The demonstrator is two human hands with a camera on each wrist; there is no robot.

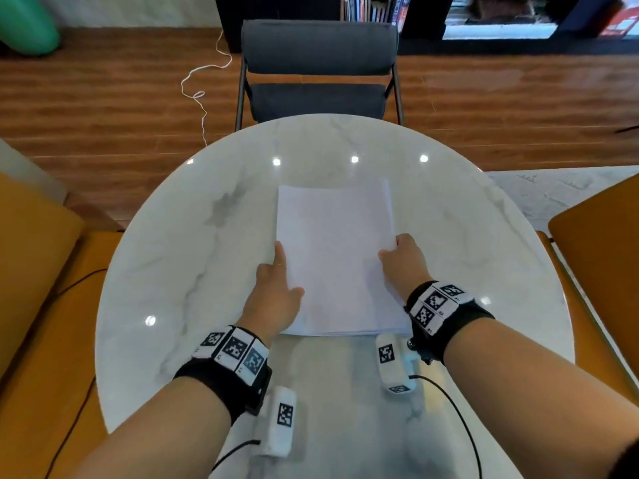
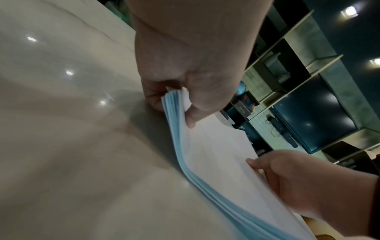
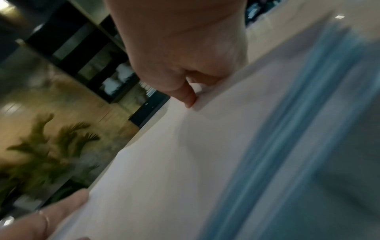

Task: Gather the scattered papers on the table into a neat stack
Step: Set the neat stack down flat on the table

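We see a stack of papers (image 1: 334,257) in the middle of the frame in the head view. It lies on a round white counter (image 1: 193,243) with grey marks in it. The sheets sit one on top of another, and the edges line up fairly well.

Our left hand (image 1: 276,292) is at the left edge of the stack, in the lower middle of the frame. One finger points straight along the edge and the thumb lies on the top sheet. In the left wrist view, the left hand (image 2: 185,78) pinches the papers (image 2: 216,154) between thumb and fingers, and that side is lifted a little off the counter (image 2: 72,129).

Our right hand (image 1: 404,264) is at the right edge of the stack. Its fingers are curled at the edge and the thumb lies on top. In the right wrist view, the right hand (image 3: 180,61) has a finger pressed on the papers (image 3: 174,162), and the picture is blurry. So both hands hold the same stack, one on each side, well apart.

A dark grey chair (image 1: 320,70) stands past the far edge of the counter, in the upper middle of the frame. The floor (image 1: 103,98) is brown wood. A white cord (image 1: 202,88) lies on it in the upper left. Orange seats (image 1: 38,271) show at the left and right edges of the frame. Both wrists wear black bands (image 1: 224,378) with black and white square marks.
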